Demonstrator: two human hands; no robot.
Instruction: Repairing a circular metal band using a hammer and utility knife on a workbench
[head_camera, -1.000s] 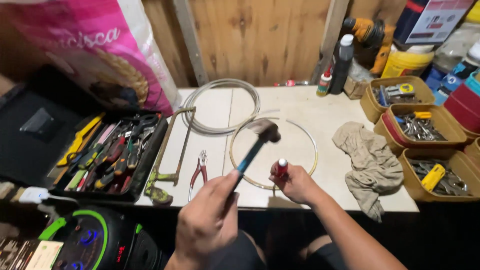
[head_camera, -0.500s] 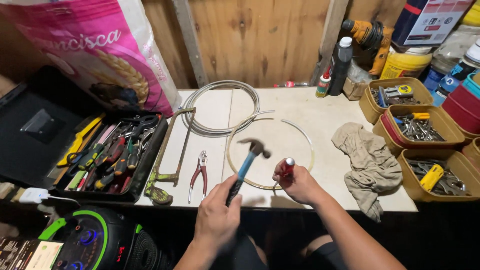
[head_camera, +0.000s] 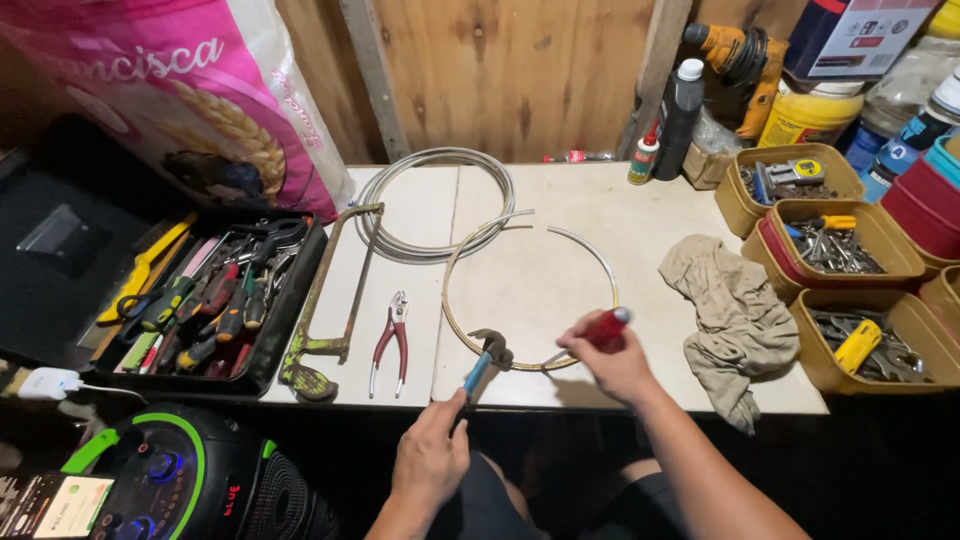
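two hands busy: our left hand (head_camera: 432, 462) grips the hammer (head_camera: 482, 362), our right hand (head_camera: 610, 362) clasps the red-handled screwdriver (head_camera: 592, 335). we should strike squarely, steadying its tip on the wire ring (head_camera: 530, 295).

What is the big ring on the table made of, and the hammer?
The ring looks like thin metal wire or tube: it gleams dull brass on one side, silvery on the other. The hammer in the left hand seems to have a dark, dull metal head; its blue handle looks like plastic or rubber, though that's hard to tell.

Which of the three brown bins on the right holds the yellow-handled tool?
The nearest brown bin, at the table's front right corner; a chunky yellow-handled tool lies on its metal parts.
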